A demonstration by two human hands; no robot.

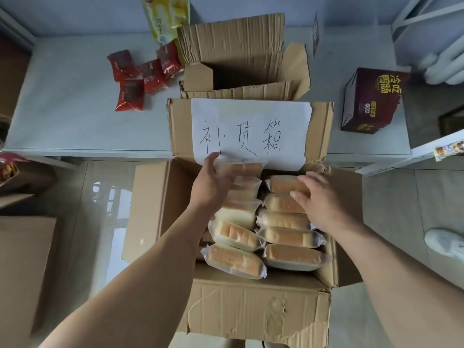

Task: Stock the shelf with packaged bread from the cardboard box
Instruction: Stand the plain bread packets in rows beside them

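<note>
Glossy beige tiled floor (pixel 105 197) reflects window light; low pale-grey flat platform (pixel 75 116) spans the back, white ribbed radiator (pixel 444 69) at upper right.

A pale grey surface (pixel 75 116) is seen at the top, and several red snack packets (pixel 136 76) are scattered on its left part. A yellow bag (pixel 164 18) is propped behind them, beside an open empty carton (pixel 241 61). A dark maroon box (pixel 371 101) is set on the right part. The open cardboard box (pixel 251 307) of bread is placed on the tiled floor (pixel 100 197) in front.
</note>
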